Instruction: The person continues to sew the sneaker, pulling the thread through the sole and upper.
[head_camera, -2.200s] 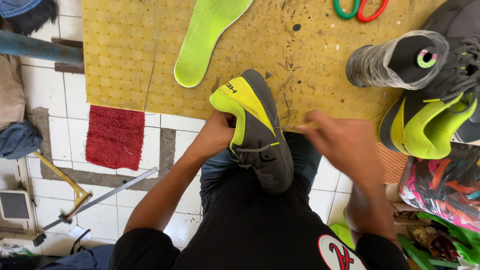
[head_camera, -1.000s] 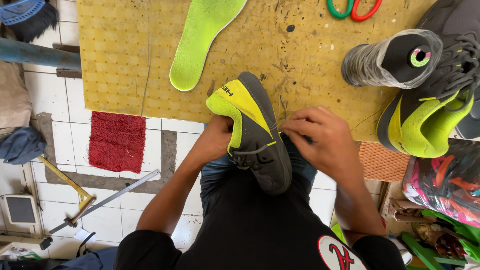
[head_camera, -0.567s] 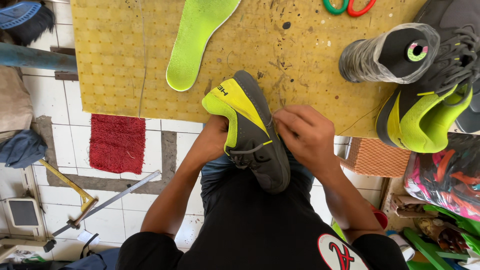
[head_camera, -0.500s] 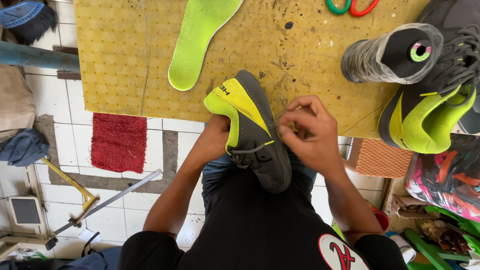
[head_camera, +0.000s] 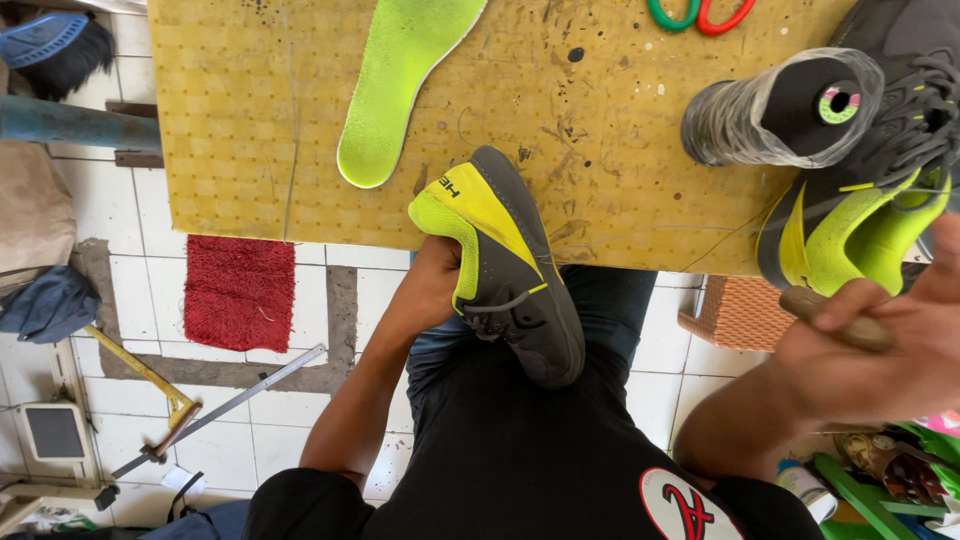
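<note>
Left hand (head_camera: 432, 290) inside shoe (head_camera: 505, 265) (fingers hidden), right hand (head_camera: 880, 345) cut off

- shoe (head_camera: 505, 275): neon yellow upper, dark grey sole and trim, small black lettering on the yellow
- insole (head_camera: 400, 80): lime green, speckled texture
- desk (head_camera: 250, 120): mustard yellow, fine grid pattern, dark stains and scratches
- scissors (head_camera: 698, 12): one green handle loop, one red
- thread spool (head_camera: 780, 110): dark grey thread under clear wrap, black end, pink-green ring in the centre
- second shoe (head_camera: 860, 225): grey with neon yellow lining, grey laces
- tool handle (head_camera: 835, 318) in right hand (head_camera: 880, 350): brown wood
- mat (head_camera: 238, 292): deep red, shaggy
- floor (head_camera: 300, 440): white square tiles, grey patches
- shirt (head_camera: 520, 460): black, white round patch with red mark
- basket (head_camera: 740, 312): orange-brown weave
</note>
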